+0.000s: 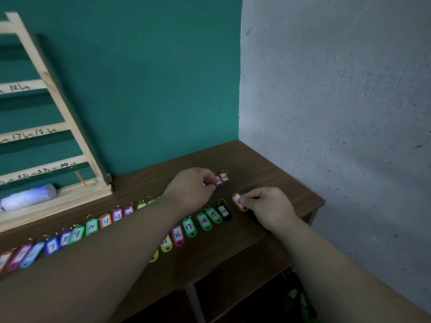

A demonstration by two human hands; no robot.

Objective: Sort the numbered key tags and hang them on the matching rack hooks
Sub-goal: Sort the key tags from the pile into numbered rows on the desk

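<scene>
Head view: both hands work at the far right end of the worktop (268, 164). A row of numbered key tags (189, 227) runs along it from lower left to upper right and ends at the black tag 20 (224, 212).

The right hand (268, 206) has its grip closed in a pinch, thumb and fingertips on the near end of an orange tag (236, 198). The fingers cover most of its number. This tag lies just right of and slightly beyond tag 20, close to it, and I cannot tell whether they touch. Its long axis slants from far-left to near-right, more tilted than its neighbours in the row. The free place after 20 sits directly under this grip, so the right hand is the nearer one to fill it.

The left hand (191, 185) reaches across the row, its grip pinched on a pinkish-red tag (219, 182). That tag lies beyond the row, right against the red tag 23 (225, 177).

The wooden rack (79, 136) leans on the wall well to the left. Its bottom rail (42, 171) is marked 22, 23 and 24, and hanging has apparently not begun.
</scene>
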